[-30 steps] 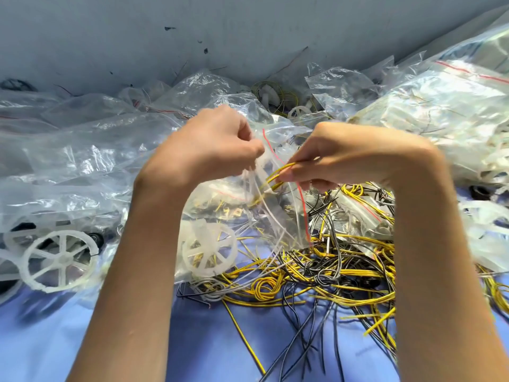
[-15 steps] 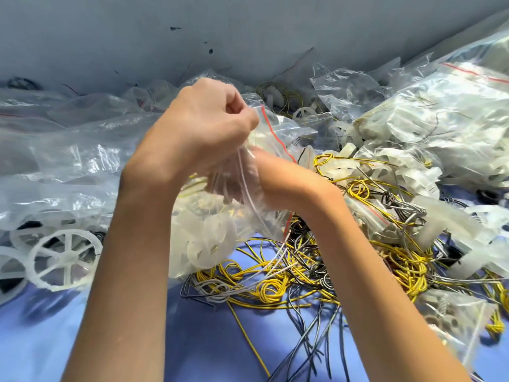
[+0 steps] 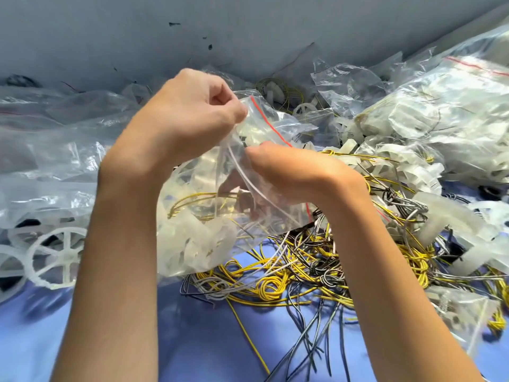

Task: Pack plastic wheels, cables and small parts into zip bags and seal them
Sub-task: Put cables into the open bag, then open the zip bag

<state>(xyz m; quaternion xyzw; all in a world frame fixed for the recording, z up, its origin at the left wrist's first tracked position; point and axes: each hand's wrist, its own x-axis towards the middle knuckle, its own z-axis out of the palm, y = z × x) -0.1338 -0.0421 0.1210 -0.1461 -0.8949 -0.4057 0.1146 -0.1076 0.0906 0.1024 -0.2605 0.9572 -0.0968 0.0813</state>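
A clear zip bag (image 3: 220,194) with a red seal line hangs in the middle of the head view. My left hand (image 3: 190,114) pinches its top edge near the red line. My right hand (image 3: 289,175) reaches into the bag's mouth, its fingers hidden behind the plastic. White plastic wheels (image 3: 192,246) and a yellow cable (image 3: 192,199) lie inside the bag. A grey-white cable runs out of the bag's mouth down to a tangle of yellow, black and grey cables (image 3: 316,268) on the blue table (image 3: 192,340).
Loose white spoked wheels (image 3: 55,257) lie at the left under clear plastic. Filled zip bags (image 3: 440,106) and white plastic parts (image 3: 407,172) pile up at the right and back. A grey wall (image 3: 248,28) rises behind. A small bag with a spring (image 3: 451,307) sits at the lower right.
My right hand moved left from the cable pile and went into the bag's mouth, carrying a yellow cable in. My left hand lifted the bag's edge higher.
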